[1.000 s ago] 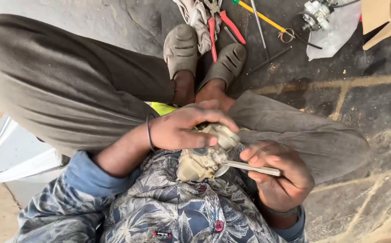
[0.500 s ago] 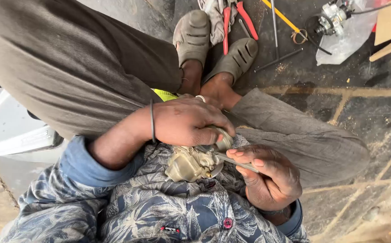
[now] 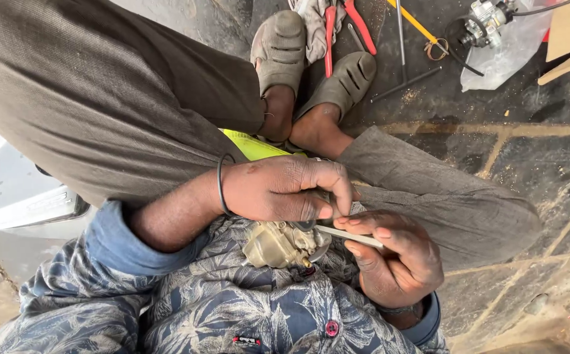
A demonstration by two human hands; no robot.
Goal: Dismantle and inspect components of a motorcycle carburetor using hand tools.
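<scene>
Closest to us, right up against the leaf-print shirt (image 3: 232, 314), sits the carburetor (image 3: 278, 244), a dull brassy cast-metal lump with lots of little bosses and ports. Our left hand (image 3: 278, 190) is wrapped over the top of it, fingers curled down tight to pin it in place, with a thin black band on that wrist. Our right hand (image 3: 396, 259) is pinched around a slim pale metal tool (image 3: 349, 236), tip pointing into the side of the carb just under the left thumb. We can't make out exactly what the tip is touching, since the thumb covers it.

Going by that, we'd say we're mid-job: the carb is off whatever it came from and in our lap, but the body looks mostly in one piece.

Further out are our grey trouser legs and rubbery grey clogs (image 3: 278, 49) on dark, gritty stone paving. Past the feet lie red-handled pliers (image 3: 344, 26), a yellow-handled screwdriver (image 3: 416, 23), a thin metal rod, and another small engine part (image 3: 485, 19) on a clear plastic bag.
</scene>
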